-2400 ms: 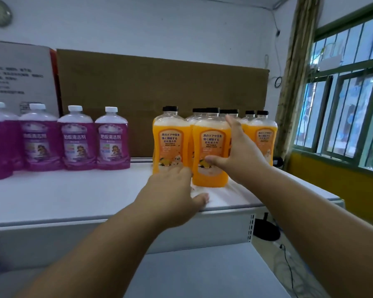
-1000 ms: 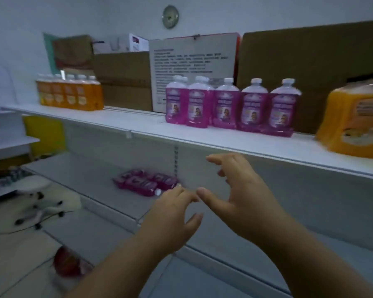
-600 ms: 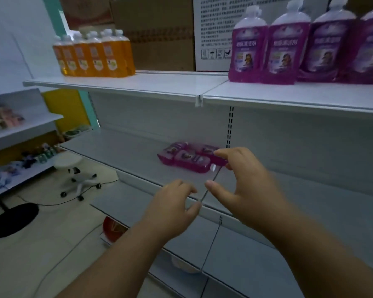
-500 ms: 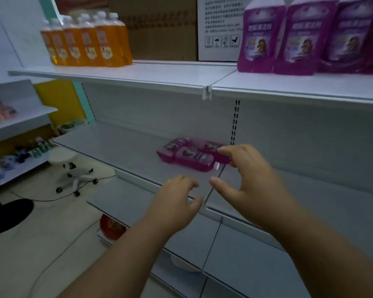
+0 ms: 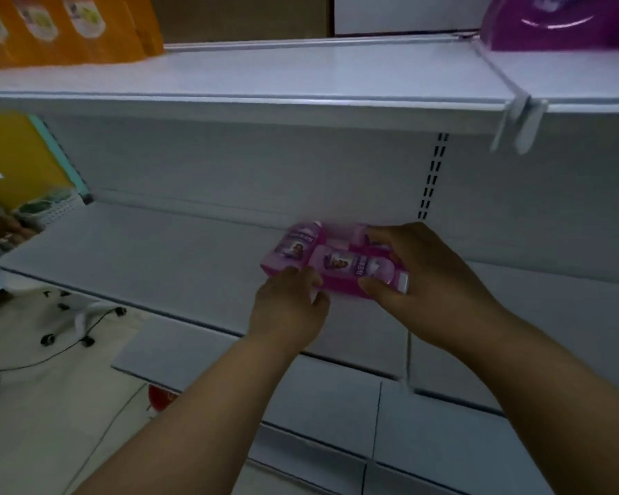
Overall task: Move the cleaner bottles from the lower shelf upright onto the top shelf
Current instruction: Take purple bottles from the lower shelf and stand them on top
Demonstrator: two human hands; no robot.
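Several purple cleaner bottles [image 5: 297, 244] lie on their sides in a tight cluster on the lower shelf [image 5: 158, 259]. My right hand [image 5: 429, 280] spans the cap end of the front bottle [image 5: 343, 266], with the thumb on its near side and the fingers over the far side. My left hand [image 5: 290, 309] is curled against that bottle's base end. The bottle rests on the shelf. Above, the white top shelf [image 5: 301, 73] has a bare stretch between orange bottles [image 5: 68, 26] at the left and an upright purple bottle [image 5: 565, 26] at the right.
A plastic label clip [image 5: 519, 123] sticks out from the top shelf's front edge at the right. Cardboard stands behind the top shelf. Below are further grey shelves, and on the floor to the left are a stool's casters [image 5: 68, 323], a cable and a red object [image 5: 159, 398].
I left the orange bottles on the top shelf and turned left and down. Both hands moved forward onto the lying purple bottles and closed around the front one.
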